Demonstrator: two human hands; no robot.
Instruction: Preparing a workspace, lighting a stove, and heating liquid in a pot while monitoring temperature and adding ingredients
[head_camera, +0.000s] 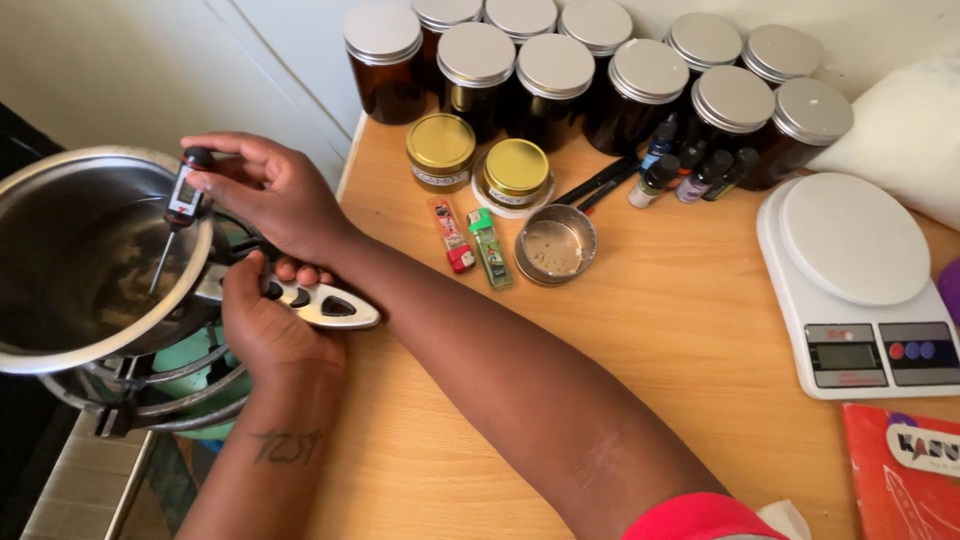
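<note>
At nine o'clock, the left hand (268, 325) grips the handle (322, 303) of the pot (60, 270) on a small burner (170, 390). The right hand (275, 195) pinches a thermometer (182, 200), its tip down in the pot. Jars (555, 70) stand at twelve o'clock on the surface (640, 340). If the pot tips, hot stuff could spill.

Two bare forearms enter from the bottom of the frame. The left hand (265, 325) has no rings or watch; a small dark line tattoo sits on the inner forearm just below the wrist, near the lower left of the frame. The right hand (270, 190) is likewise free of jewellery, its nails short and unpainted. At the bottom edge, right of centre, the right arm comes out of a bright red sleeve with a plain rounded hem.
</note>
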